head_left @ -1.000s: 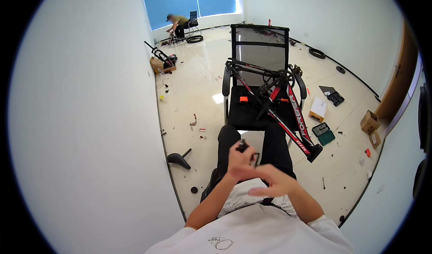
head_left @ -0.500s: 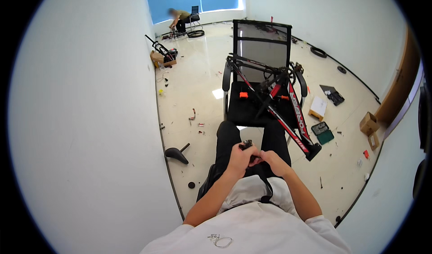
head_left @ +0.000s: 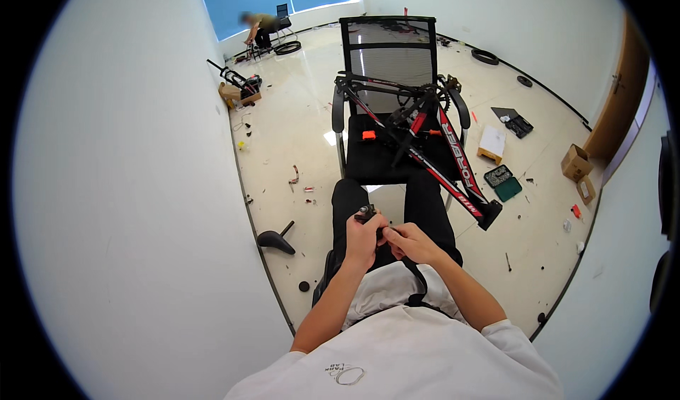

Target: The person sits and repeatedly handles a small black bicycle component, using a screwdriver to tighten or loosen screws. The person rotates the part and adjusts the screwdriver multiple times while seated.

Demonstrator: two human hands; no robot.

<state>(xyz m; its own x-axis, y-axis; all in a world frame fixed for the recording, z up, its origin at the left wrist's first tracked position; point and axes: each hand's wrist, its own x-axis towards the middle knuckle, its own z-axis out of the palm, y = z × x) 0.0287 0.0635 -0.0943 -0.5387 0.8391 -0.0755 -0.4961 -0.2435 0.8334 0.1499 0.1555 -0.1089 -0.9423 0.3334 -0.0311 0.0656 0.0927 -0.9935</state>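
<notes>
Over my lap I hold a small dark bicycle part (head_left: 365,214) with a silvery end. My left hand (head_left: 362,241) is closed round it, and the part pokes out above the thumb and fingers. My right hand (head_left: 413,242) meets the left one, its thumb and fingertips pinched together at the lower side of the part. What exactly lies between the right fingertips is hidden. Just past my knees, a red, black and white bicycle frame (head_left: 460,161) with a chainring lies slanted across a black mesh-backed chair (head_left: 361,168).
An orange piece (head_left: 368,136) lies on the chair seat. Left on the floor is a bicycle saddle (head_left: 276,241) with its post. To the right are a green tool case (head_left: 507,189), a black case (head_left: 520,125) and a cardboard box (head_left: 576,162). Another person (head_left: 263,28) bends beside a tire far away.
My view has shifted, so the chair and frame sit higher and further left. The held part has turned, and its silvery end now shows. Both hands remain together.
</notes>
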